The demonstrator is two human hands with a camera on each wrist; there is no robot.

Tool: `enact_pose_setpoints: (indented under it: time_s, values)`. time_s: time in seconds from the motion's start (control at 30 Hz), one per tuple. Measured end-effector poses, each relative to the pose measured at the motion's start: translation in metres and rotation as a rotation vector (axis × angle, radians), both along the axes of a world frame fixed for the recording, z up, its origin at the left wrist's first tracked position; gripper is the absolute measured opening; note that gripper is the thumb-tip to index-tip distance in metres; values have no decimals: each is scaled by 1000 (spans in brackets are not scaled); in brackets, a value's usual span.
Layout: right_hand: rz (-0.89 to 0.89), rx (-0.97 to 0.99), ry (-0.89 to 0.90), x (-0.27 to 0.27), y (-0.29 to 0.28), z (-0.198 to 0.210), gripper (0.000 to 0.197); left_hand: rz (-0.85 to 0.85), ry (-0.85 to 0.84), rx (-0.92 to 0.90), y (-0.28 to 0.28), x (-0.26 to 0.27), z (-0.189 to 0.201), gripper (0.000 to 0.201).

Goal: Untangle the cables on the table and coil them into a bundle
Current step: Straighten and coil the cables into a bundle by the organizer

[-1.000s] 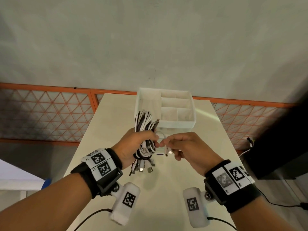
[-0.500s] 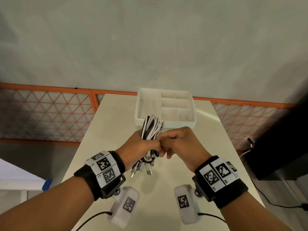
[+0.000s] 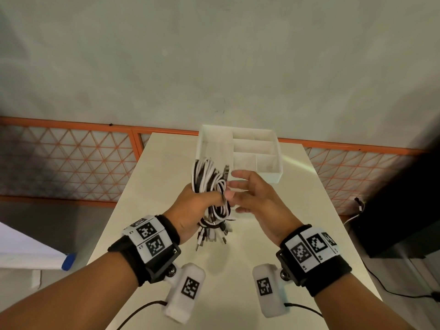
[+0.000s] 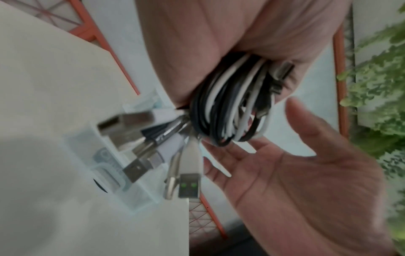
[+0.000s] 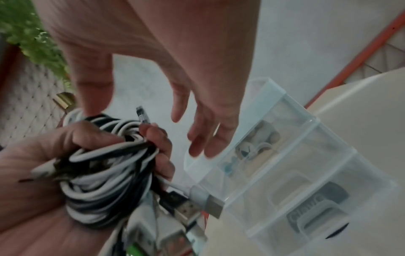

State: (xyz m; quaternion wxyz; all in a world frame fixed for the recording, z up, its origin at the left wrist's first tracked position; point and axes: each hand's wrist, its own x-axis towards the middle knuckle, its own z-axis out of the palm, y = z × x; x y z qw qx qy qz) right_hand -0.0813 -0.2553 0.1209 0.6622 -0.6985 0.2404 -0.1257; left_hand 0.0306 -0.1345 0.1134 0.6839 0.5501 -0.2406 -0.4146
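- Your left hand grips the coiled cables above the tabletop.
- Your right hand is open beside them, holding nothing.
- Judged step: securing the bundle; next, tuck the loose plugs.

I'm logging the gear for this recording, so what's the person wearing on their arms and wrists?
Both forearms are bare, no sleeves. Each wrist carries a wide black strap topped with white panels printed with black square codes. A white camera pod with its own code hangs beneath the left hand and right hand, each trailing a thin black cable.

A white compartment tray sits at the table's far end — orange railing behind.
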Motion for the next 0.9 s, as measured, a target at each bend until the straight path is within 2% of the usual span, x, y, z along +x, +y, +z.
enact_pose_setpoints:
  time_s: [0.03, 0.1, 0.27, 0.37, 0.47, 0.57, 0.7, 0.8, 0.9]
  values:
    - [91, 40, 8, 1, 3, 0, 86, 11, 36, -8, -1, 0, 1, 30]
    - [219, 65, -60, 6, 13, 1, 89, 1, 60, -13, -3, -3, 4, 33]
    - [39, -119, -86, 18, 26, -2, 76, -14, 42, 27, -4, -6, 7, 29]
    - [8, -207, -19, 18, 29, -7, 70, 1, -60, 129, -3, -1, 4, 28]
    - [2, -363, 96, 14, 27, -5, 74, 101, -145, 239, 0, 5, 5, 27]
    - [59, -479, 215, 12, 24, -8, 78, 115, -239, 337, 2, 9, 5, 31]
    - [40, -549, 303, 18, 29, -17, 92, 249, -515, 476, -2, 1, -1, 39]
    - [-20, -700, 380, 19, 31, -21, 79, 261, -580, 504, -4, -2, -4, 40]
    - [6, -811, 423, 17, 30, -20, 74, 253, -618, 580, -6, 3, -4, 39]
